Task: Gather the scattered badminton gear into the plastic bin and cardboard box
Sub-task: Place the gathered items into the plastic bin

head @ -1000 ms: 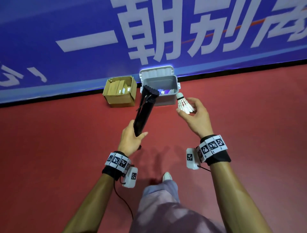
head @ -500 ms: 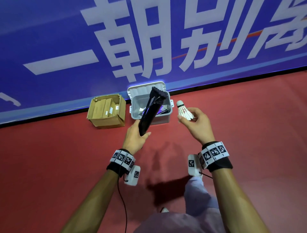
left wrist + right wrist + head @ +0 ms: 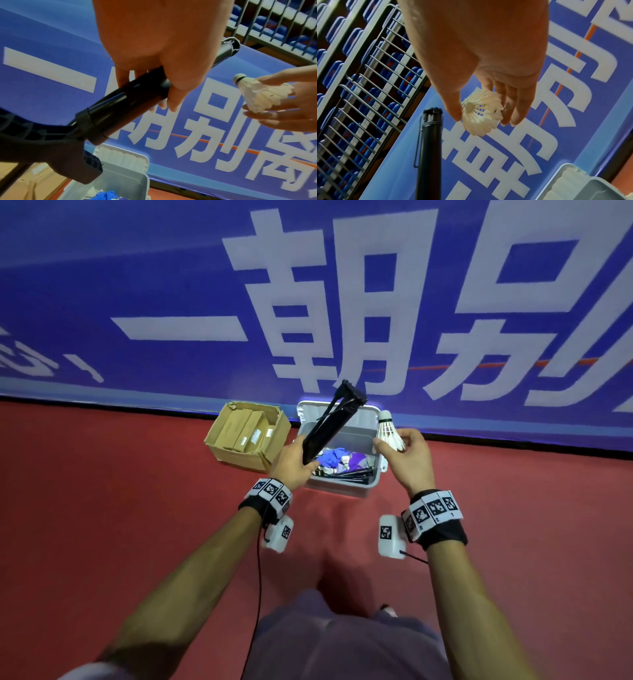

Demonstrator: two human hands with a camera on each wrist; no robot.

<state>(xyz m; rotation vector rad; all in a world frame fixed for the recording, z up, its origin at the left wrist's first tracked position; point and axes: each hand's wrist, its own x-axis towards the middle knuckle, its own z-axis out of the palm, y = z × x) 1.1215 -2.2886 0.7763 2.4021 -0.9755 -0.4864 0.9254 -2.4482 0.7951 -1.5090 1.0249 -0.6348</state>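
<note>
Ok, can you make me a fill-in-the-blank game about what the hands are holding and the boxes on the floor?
1. The right hand pinches a white ____.
2. The left hand grips a long tube whose colour is ____.
3. The plastic bin stands on the ____ side of the cardboard box, seen from the head camera.
4. The floor under both is coloured ____.

Missing words: shuttlecock; black; right; red
</note>
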